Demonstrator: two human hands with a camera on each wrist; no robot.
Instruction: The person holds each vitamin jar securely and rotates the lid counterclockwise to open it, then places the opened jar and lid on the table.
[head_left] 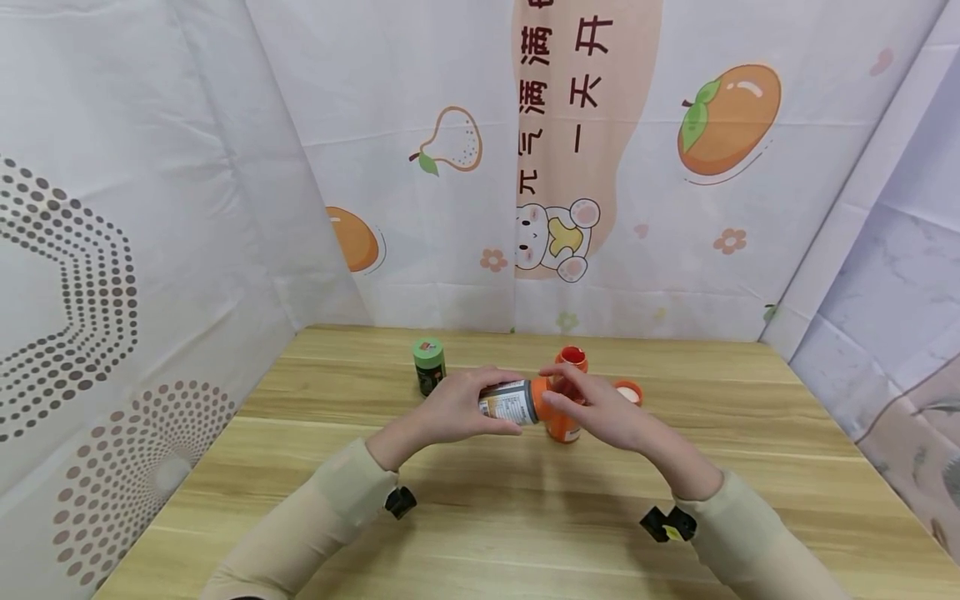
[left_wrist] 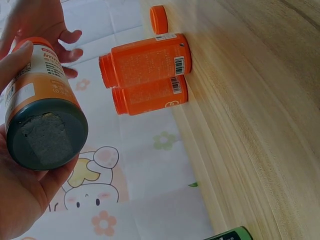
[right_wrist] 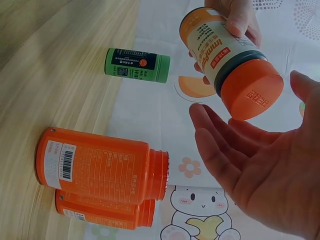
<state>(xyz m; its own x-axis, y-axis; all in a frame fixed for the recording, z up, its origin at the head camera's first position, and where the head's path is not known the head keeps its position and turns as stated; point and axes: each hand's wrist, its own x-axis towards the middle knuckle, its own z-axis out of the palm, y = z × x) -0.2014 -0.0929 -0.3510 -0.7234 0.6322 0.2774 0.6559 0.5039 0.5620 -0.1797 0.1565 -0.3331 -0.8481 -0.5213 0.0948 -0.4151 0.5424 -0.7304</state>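
My left hand [head_left: 453, 407] grips a supplement bottle [head_left: 510, 403] with a white and orange label, dark grey ends and an orange cap [right_wrist: 252, 90]. Held above the table, the bottle lies tilted on its side, cap toward the right hand. The right hand [head_left: 600, 410] is beside that cap, fingers spread and loosely bent, with a gap showing in the right wrist view. Behind and below the hands stand two orange bottles, the nearer one [right_wrist: 97, 165] partly covering the other [right_wrist: 100, 212]. Both are uncapped, with their necks showing.
A loose orange cap [head_left: 628, 390] lies on the wooden table [head_left: 510, 517], right of the orange bottles. To their left stands a green-lidded dark jar [head_left: 429, 367]. A printed white curtain [head_left: 420, 300] hangs along the table's back edge.
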